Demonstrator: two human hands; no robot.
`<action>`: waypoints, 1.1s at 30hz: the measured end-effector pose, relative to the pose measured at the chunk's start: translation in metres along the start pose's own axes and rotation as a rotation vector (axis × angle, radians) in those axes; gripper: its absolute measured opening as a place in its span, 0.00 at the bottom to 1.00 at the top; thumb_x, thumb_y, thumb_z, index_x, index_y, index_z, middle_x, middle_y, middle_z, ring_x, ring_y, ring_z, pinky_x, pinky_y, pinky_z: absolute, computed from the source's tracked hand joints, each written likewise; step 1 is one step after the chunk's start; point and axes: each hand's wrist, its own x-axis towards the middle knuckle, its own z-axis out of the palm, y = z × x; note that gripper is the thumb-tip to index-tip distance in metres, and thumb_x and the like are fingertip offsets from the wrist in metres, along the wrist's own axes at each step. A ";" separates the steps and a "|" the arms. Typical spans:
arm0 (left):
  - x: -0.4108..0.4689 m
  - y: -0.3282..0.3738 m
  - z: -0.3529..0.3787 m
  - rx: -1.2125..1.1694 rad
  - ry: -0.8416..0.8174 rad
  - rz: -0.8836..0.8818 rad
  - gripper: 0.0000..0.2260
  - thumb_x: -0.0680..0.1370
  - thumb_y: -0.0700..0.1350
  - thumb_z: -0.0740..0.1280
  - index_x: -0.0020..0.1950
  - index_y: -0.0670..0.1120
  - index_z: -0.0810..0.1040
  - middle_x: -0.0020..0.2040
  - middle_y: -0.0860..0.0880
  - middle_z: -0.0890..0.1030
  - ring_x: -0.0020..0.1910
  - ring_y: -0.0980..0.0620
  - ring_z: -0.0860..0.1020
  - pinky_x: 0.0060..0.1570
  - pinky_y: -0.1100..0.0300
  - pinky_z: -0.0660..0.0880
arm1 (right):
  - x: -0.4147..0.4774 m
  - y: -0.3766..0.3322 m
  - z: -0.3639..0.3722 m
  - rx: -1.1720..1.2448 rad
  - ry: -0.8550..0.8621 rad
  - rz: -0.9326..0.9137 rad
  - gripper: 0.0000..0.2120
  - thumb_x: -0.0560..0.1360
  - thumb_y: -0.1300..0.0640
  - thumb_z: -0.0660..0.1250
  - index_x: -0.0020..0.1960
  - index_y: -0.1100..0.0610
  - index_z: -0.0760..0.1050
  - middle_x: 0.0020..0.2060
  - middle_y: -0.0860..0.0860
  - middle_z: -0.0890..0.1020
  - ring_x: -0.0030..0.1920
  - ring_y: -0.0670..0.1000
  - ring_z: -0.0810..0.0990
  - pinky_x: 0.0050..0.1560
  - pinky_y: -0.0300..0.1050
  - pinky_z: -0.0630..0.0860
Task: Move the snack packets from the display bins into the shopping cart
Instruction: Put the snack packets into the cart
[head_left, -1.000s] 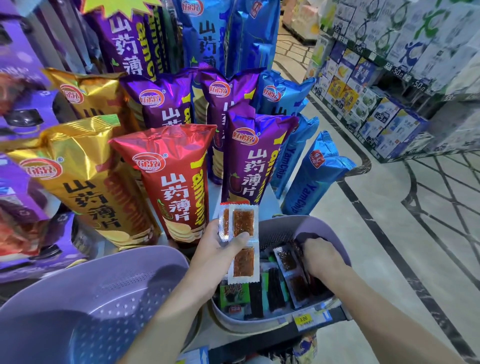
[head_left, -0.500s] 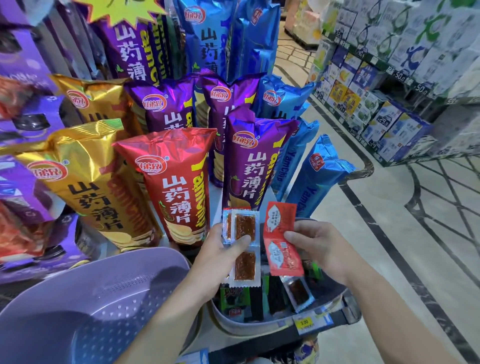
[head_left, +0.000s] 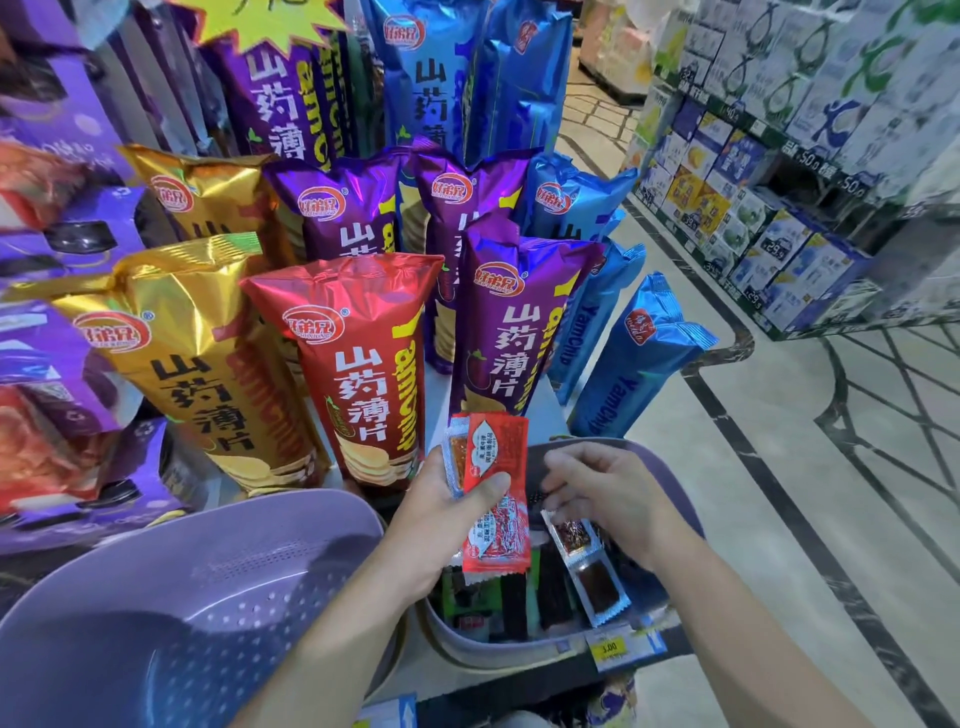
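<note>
**Fingers hold two packets; a third lies ready**

Left hand (head_left: 441, 519) pinches two: a red packet (head_left: 496, 452) thumbed flat over a clear packet (head_left: 454, 457), above the display bin's (head_left: 519, 652) left rim. Right hand (head_left: 618, 499) hovers over the bin, its fingers loose and grasping nothing visible. Best to take the one clear strip (head_left: 587, 566) lying topmost by its edge. Darker packets beneath are too jumbled to count. One lilac basket (head_left: 208, 597) sits left.

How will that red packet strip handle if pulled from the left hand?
Probably floppy: the red packet strip kinks at its middle seam. Likely light: the left hand pins it under one thumb. Glossy film may slide.
</note>
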 end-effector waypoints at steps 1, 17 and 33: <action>0.000 0.000 0.000 -0.012 -0.004 -0.002 0.26 0.70 0.53 0.78 0.67 0.54 0.76 0.58 0.52 0.87 0.59 0.49 0.86 0.63 0.43 0.81 | 0.005 0.006 -0.010 -0.070 0.059 0.032 0.07 0.79 0.57 0.74 0.45 0.60 0.84 0.38 0.59 0.84 0.34 0.54 0.83 0.38 0.50 0.84; -0.001 0.006 0.004 -0.069 0.057 -0.020 0.22 0.73 0.50 0.76 0.65 0.54 0.77 0.57 0.52 0.88 0.58 0.49 0.86 0.65 0.41 0.80 | 0.032 0.056 -0.023 -1.316 -0.059 0.380 0.26 0.73 0.45 0.78 0.62 0.61 0.75 0.56 0.57 0.84 0.53 0.56 0.83 0.47 0.43 0.75; -0.007 0.010 0.006 -0.099 0.191 -0.005 0.22 0.71 0.51 0.76 0.64 0.53 0.79 0.57 0.49 0.88 0.54 0.48 0.88 0.49 0.53 0.84 | 0.012 -0.004 -0.053 -0.738 -0.110 -0.113 0.07 0.77 0.56 0.74 0.42 0.48 0.80 0.35 0.39 0.83 0.34 0.39 0.80 0.34 0.33 0.72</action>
